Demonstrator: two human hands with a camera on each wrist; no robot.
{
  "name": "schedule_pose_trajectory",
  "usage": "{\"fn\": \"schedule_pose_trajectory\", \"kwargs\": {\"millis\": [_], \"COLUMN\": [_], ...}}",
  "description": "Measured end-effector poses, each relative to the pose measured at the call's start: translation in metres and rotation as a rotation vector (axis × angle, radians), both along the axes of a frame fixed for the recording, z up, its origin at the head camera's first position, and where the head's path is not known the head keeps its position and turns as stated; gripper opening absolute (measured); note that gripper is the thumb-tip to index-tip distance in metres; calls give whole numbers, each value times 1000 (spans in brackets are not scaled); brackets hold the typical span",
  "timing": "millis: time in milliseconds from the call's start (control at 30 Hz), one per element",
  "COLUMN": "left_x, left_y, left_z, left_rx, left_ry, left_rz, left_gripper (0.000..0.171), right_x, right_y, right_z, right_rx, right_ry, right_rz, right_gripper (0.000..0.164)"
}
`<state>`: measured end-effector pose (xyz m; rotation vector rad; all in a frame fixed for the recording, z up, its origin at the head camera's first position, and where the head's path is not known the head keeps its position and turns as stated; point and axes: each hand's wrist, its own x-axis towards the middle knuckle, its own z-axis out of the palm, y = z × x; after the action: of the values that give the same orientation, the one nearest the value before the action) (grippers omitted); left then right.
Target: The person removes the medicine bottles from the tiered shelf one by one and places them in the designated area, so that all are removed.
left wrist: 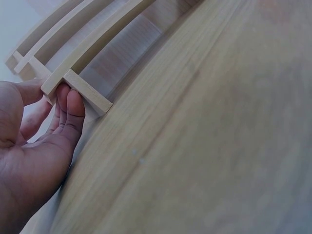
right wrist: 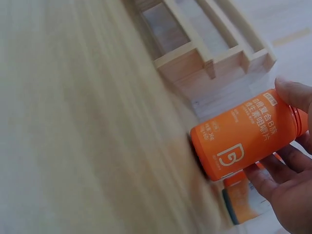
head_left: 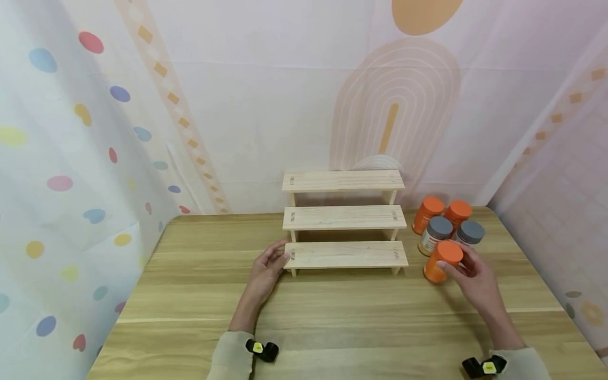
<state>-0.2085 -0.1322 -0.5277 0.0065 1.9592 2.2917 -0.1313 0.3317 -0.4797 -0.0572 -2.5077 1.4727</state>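
A three-step wooden shelf (head_left: 345, 255) stands near the back of the table. My left hand (head_left: 266, 272) pinches the left end of its lowest step, thumb on top; in the left wrist view the fingers (left wrist: 75, 102) curl under the board's end. On the right, my right hand (head_left: 476, 277) grips an orange pill bottle (head_left: 439, 266) near its orange cap, thumb on one side and fingers on the other. In the right wrist view the bottle (right wrist: 243, 136) shows its white printed label, and its base is close to the table; whether they touch I cannot tell.
Behind the held bottle stand two bottles with grey caps, one at the left (head_left: 436, 235) and a partly hidden one (head_left: 470, 232). Two more orange bottles, one left (head_left: 427, 215) and one right (head_left: 458, 212), are at the back. A patterned curtain (head_left: 266, 105) hangs behind the wooden table (head_left: 351, 327).
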Motion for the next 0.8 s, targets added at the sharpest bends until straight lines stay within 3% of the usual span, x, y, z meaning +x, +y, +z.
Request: {"fn": "schedule_pose_trajectory", "kwargs": {"millis": [500, 667, 800], "left_x": [3, 3, 4], "left_y": [-1, -3, -7], "left_z": [1, 4, 11], "left_rx": [10, -37, -114], "left_ry": [6, 0, 13], "left_rz": [19, 26, 34], "left_gripper": [45, 45, 45], "right_x": [0, 2, 4], "right_y": [1, -1, -3], "right_z": [-6, 2, 9], "right_rx": [1, 29, 70], "right_ry": [-4, 5, 77], "right_rz": [34, 40, 72], "right_gripper": [68, 69, 67]}}
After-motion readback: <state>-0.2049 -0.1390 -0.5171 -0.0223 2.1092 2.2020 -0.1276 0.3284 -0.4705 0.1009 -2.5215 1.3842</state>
